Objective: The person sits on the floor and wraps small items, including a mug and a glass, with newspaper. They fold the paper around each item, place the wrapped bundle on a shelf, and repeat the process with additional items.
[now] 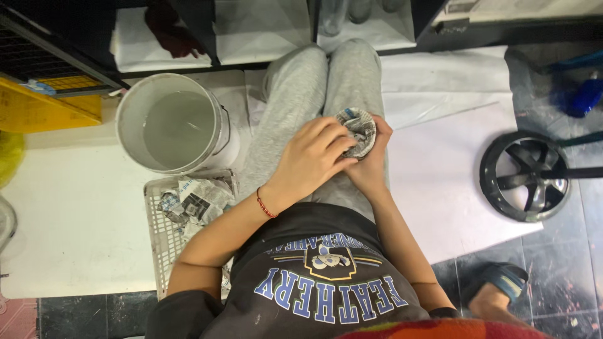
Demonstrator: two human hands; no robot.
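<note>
head view | straight down — close over lap | floor fills surroundings

Dark printed t-shirt (320,282), grey sweatpants (314,94), red string bracelet (266,205) on left wrist, dark sandal (502,279).

One white bucket (173,122), holding pale cloudy liquid, stood on a white sheet (69,213) to the left of the grey-trousered legs (308,88); just below it lay a white mesh tray (164,238) containing crumpled newspaper scraps (191,201). A black fan-like wheel (526,176) rested at the right edge of another white sheet (440,182), with a blue bottle (581,94) beyond it. A yellow crate (38,107) sat at far left, and a dark sandal (499,282) lay on the dark tiled floor (565,276).
</note>
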